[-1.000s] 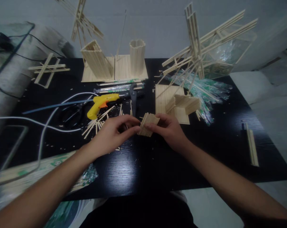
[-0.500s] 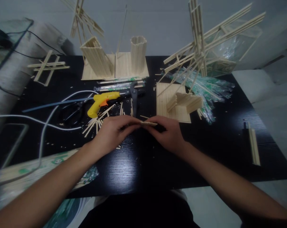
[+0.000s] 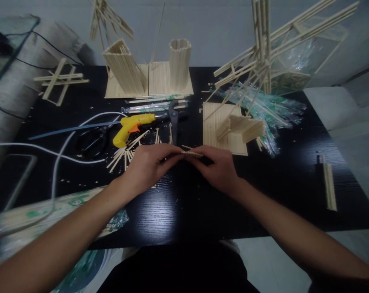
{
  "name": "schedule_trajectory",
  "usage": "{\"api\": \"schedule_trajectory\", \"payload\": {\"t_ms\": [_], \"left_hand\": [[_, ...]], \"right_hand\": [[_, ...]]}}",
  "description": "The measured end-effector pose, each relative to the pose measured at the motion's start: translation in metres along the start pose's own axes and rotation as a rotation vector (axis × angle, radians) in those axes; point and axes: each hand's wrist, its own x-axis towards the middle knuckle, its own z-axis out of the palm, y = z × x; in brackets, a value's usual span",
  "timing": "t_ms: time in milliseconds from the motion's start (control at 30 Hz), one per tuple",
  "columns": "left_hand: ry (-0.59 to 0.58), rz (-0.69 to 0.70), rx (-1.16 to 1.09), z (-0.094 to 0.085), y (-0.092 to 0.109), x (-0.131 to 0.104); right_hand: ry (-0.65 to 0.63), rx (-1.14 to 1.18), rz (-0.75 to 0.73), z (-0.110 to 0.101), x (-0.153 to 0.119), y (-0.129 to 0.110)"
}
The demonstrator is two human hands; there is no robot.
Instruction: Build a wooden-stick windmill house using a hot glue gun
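Between both hands is a small panel of thin wooden sticks (image 3: 193, 154) lying side by side, seen nearly edge-on. My left hand (image 3: 150, 165) pinches its left end between thumb and fingers. On its right end, my right hand (image 3: 217, 165) has a similar pinch. Most of the panel is hidden by the fingers. Just beyond the hands lie short cut sticks (image 3: 123, 156) and a dark-handled cutting tool (image 3: 173, 122). A yellow glue gun (image 3: 132, 127) with an orange trigger rests on its side beyond my left hand.
A wooden base with low stick walls (image 3: 213, 126) sits beyond my right hand. Two stick towers (image 3: 180, 65) stand at the back. Wrapped sticks (image 3: 263, 106) lie back right, beneath a tall stick frame (image 3: 260, 49). A white cord (image 3: 56, 162) crosses the table's left side.
The view has shifted slightly, so the table's things sit a little higher in it. Both hands keep their pinch on the stick panel, with hardly any movement.
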Motion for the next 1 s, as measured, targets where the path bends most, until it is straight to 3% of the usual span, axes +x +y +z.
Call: {"api": "schedule_trajectory", "payload": {"t_ms": [233, 567, 733, 833, 1000], "left_hand": [[0.011, -0.012, 0.017, -0.002, 0.002, 0.002], [0.010, -0.119, -0.176, -0.002, -0.001, 0.004], [0.048, -0.309, -0.329, -0.009, 0.000, 0.004], [0.083, -0.348, -0.365, -0.010, -0.001, 0.005], [-0.048, -0.310, -0.294, -0.008, 0.000, 0.004]], "right_hand": [[-0.012, 0.019, -0.015, -0.001, 0.001, 0.001], [-0.015, 0.047, 0.017, -0.002, 0.003, 0.001], [0.051, 0.142, 0.173, -0.010, 0.007, -0.001], [0.061, 0.300, 0.295, -0.013, 0.010, 0.000], [0.020, 0.453, 0.378, -0.013, 0.012, -0.002]]}}
